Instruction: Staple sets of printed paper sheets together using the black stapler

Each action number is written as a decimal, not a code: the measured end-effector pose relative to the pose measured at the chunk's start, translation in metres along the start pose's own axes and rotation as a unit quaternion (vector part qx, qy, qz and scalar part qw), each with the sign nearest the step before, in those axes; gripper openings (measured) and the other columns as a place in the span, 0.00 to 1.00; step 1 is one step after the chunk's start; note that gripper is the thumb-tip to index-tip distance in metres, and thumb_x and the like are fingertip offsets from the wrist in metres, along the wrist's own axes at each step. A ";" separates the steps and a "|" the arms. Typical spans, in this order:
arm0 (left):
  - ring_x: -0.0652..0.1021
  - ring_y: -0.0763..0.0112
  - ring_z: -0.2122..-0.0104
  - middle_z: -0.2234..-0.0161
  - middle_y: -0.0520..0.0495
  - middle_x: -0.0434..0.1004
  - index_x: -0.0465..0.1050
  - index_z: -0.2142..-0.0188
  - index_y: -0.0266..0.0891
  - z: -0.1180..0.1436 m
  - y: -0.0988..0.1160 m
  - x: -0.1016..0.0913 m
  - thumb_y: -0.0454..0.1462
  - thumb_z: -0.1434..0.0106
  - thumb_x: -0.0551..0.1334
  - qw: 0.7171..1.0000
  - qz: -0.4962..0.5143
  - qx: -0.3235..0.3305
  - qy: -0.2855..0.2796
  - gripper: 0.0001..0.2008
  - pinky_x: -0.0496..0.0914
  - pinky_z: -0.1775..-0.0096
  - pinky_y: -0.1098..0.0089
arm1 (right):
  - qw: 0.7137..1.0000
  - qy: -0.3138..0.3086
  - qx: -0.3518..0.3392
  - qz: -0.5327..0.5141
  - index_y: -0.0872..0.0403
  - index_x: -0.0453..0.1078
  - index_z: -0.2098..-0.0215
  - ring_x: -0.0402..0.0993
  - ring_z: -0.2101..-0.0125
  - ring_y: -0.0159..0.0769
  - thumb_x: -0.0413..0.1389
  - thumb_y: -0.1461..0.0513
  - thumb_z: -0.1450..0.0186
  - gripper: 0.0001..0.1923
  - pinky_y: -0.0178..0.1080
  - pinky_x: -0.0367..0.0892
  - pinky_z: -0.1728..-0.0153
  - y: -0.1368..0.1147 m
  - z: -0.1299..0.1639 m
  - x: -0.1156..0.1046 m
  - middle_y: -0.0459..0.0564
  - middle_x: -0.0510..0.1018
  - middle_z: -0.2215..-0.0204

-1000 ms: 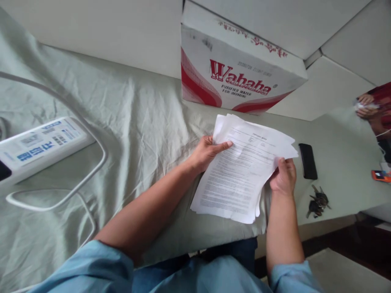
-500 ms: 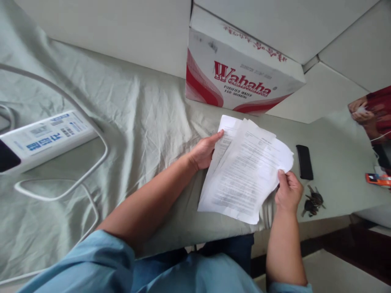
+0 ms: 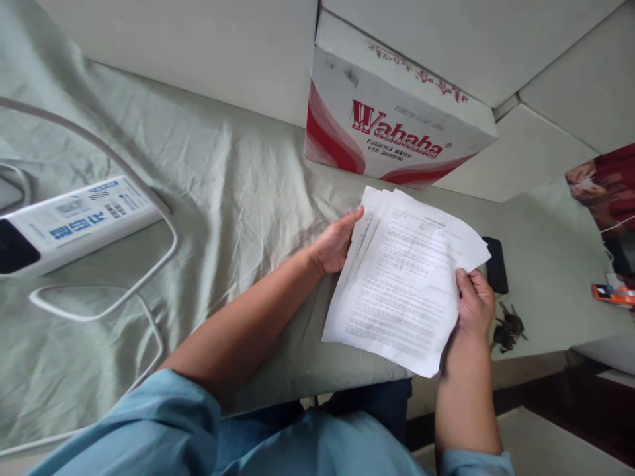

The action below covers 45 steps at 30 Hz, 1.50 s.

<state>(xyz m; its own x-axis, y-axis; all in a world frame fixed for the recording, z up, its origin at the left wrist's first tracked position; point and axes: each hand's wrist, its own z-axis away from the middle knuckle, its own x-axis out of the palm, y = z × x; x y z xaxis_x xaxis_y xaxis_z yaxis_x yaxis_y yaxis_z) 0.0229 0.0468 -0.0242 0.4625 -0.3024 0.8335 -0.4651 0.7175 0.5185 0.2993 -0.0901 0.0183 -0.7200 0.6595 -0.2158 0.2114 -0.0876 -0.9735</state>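
A loose stack of printed white papers (image 3: 404, 284) is held above the table's near edge, fanned a little at the top. My left hand (image 3: 336, 242) grips the stack's left edge, fingers under it and thumb along the side. On the right edge my right hand (image 3: 475, 305) pinches the top sheets, thumb on the printed face. Both forearms reach in from light blue sleeves.
A pale green wrinkled cloth (image 3: 223, 178) covers the table. A white and red Wahaha water carton (image 3: 391, 119) stands behind the papers. A black phone (image 3: 495, 271) and a bunch of keys (image 3: 507, 328) lie right of them. A white power strip (image 3: 74, 221) with cable lies left. Another person's hands (image 3: 588, 185) show far right.
My right hand has slid the top sheets rightward and down, squaring them over the stack. The left hand's thumb has come off the page face and now rests along the left edge.
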 end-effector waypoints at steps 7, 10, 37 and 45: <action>0.86 0.46 0.55 0.61 0.37 0.88 0.82 0.49 0.37 -0.001 -0.002 -0.001 0.57 0.34 0.64 1.000 0.015 -0.019 0.006 0.27 0.79 0.52 0.53 | 1.000 -0.023 0.006 -0.013 0.51 0.82 0.64 0.79 0.67 0.36 0.74 0.51 0.46 0.17 0.39 0.74 0.60 -0.012 -0.001 0.020 0.46 0.86 0.65; 0.86 0.49 0.56 0.61 0.37 0.88 0.83 0.52 0.36 -0.002 -0.003 -0.005 0.51 0.33 0.66 0.999 0.045 -0.024 -0.007 0.21 0.79 0.51 0.56 | 0.999 -0.032 0.008 -0.011 0.52 0.81 0.65 0.78 0.68 0.35 0.74 0.50 0.46 0.17 0.39 0.73 0.61 -0.013 -0.002 0.022 0.45 0.85 0.67; 0.85 0.47 0.51 0.60 0.36 0.88 0.81 0.51 0.35 -0.008 -0.007 -0.006 0.56 0.30 0.61 0.998 0.055 0.002 -0.037 0.27 0.76 0.45 0.53 | 0.996 0.037 -0.001 0.079 0.54 0.79 0.66 0.73 0.70 0.33 0.74 0.44 0.52 0.26 0.38 0.69 0.64 -0.008 -0.016 0.015 0.44 0.81 0.71; 0.84 0.47 0.49 0.59 0.37 0.87 0.80 0.49 0.36 -0.005 -0.005 0.000 0.59 0.32 0.63 0.998 0.051 0.019 -0.035 0.29 0.74 0.43 0.52 | 0.995 -0.003 -0.009 0.099 0.54 0.79 0.66 0.73 0.70 0.34 0.72 0.43 0.49 0.25 0.38 0.69 0.66 -0.020 -0.012 0.036 0.44 0.80 0.71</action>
<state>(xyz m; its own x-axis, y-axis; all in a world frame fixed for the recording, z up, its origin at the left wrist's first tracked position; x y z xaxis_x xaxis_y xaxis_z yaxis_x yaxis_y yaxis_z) 0.0288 0.0468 -0.0279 0.3570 -0.2732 0.8933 -0.5363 0.7230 0.4354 0.2769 -0.0560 0.0307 -0.6667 0.6266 -0.4036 0.3614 -0.2018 -0.9103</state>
